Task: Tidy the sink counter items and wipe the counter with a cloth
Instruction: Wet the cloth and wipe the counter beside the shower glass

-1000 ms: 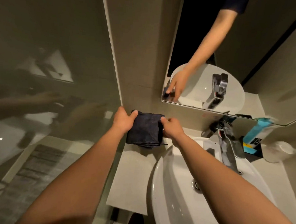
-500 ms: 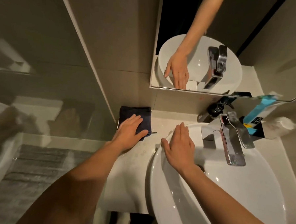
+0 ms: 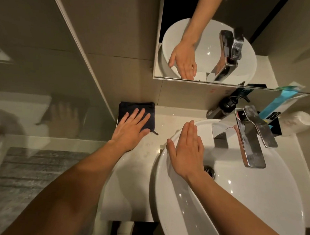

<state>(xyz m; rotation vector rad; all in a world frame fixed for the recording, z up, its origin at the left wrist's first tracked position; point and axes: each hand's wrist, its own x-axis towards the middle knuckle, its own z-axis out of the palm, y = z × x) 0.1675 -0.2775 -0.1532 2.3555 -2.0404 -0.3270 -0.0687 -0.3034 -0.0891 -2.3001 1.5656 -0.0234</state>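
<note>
A folded dark blue cloth (image 3: 132,107) lies flat on the pale counter (image 3: 132,172) in the back left corner against the wall. My left hand (image 3: 131,129) presses flat on the cloth with fingers spread, covering its front half. My right hand (image 3: 186,149) rests flat, fingers together, on the left rim of the white basin (image 3: 244,193); it holds nothing. Small water drops dot the counter between the two hands.
A chrome tap (image 3: 250,137) overhangs the basin at the back right. Behind it stand a dark pump bottle (image 3: 222,108), a blue-and-white tube (image 3: 275,107) in a black holder and a white bottle (image 3: 298,122). A mirror (image 3: 209,42) hangs above; a glass panel (image 3: 32,87) stands at left.
The cloth went from being held up by both hands to lying on the counter under my left palm. My right hand let go and moved onto the basin rim.
</note>
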